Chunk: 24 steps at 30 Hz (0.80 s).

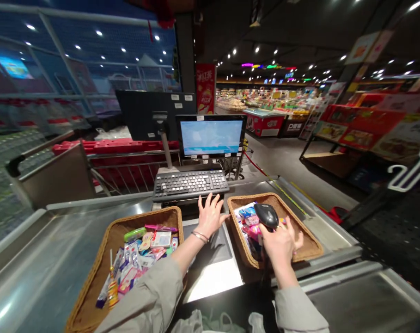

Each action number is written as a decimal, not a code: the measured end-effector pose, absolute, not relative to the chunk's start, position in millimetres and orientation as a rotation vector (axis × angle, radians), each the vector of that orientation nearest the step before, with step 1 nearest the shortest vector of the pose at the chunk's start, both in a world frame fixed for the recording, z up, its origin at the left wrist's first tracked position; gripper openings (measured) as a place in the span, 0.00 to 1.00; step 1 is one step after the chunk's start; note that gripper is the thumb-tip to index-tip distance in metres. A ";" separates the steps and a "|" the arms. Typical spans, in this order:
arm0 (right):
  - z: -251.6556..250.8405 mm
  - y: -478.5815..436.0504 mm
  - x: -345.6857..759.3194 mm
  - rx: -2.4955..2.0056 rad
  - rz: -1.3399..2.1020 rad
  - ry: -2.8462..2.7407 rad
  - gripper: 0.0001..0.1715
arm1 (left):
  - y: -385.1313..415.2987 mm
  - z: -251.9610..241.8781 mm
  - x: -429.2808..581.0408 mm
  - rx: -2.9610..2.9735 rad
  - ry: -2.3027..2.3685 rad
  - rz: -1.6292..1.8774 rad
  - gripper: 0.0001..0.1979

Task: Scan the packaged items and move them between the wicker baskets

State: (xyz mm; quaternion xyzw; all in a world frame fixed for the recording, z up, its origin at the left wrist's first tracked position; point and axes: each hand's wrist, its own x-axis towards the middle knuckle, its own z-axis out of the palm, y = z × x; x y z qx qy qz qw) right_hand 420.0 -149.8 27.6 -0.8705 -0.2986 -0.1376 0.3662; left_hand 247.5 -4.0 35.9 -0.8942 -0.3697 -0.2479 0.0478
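My left hand (210,216) reaches forward with its fingers spread, just in front of the black keyboard (191,183); it holds nothing. In my right hand (281,243) is a black handheld barcode scanner (267,215), its rounded head over the right wicker basket (301,236). My thumb lies along the scanner, while some fingers stick out to the right. Beneath the scanner, small colourful packets (246,217) fill the left part of that basket. To the left of my left arm, another wicker basket (107,240) holds many small packaged goods (140,254), including a green item (134,234).
Behind the keyboard a lit monitor (211,136) faces me, beside a dark screen (150,113) seen from behind. Metal counter surfaces (33,273) run along both sides. Beyond stand red baskets in a cart (126,159), a red chest freezer (263,124) and a display stand (365,125).
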 end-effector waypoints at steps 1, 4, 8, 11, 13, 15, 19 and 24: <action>28.5 -144.8 414.9 -2.228 -0.358 -0.787 0.30 | -2.6 35.4 239.6 -2.707 -1.156 -0.755 0.26; 32.5 -130.4 398.2 -2.183 -0.358 -0.880 0.31 | 1.4 32.5 214.3 -2.649 -1.246 -0.747 0.25; 36.4 -112.1 375.2 -2.137 -0.323 -1.008 0.28 | 4.3 29.2 178.8 -2.579 -1.365 -0.727 0.25; 34.3 -98.9 358.6 -2.103 -0.285 -1.077 0.26 | 3.7 28.5 153.7 -2.528 -1.457 -0.689 0.25; 30.7 -90.8 348.0 -2.093 -0.253 -1.112 0.25 | 2.8 27.4 138.3 -2.498 -1.512 -0.667 0.25; 26.8 -84.0 338.1 -2.092 -0.227 -1.148 0.25 | 2.0 24.9 123.9 -2.471 -1.559 -0.655 0.25; 20.7 -75.3 321.7 -2.054 -0.208 -1.242 0.26 | 1.0 16.3 97.6 -2.420 -1.633 -0.623 0.26; 15.3 -68.7 310.9 -2.018 -0.194 -1.320 0.26 | 0.8 6.1 68.8 -2.357 -1.740 -0.572 0.25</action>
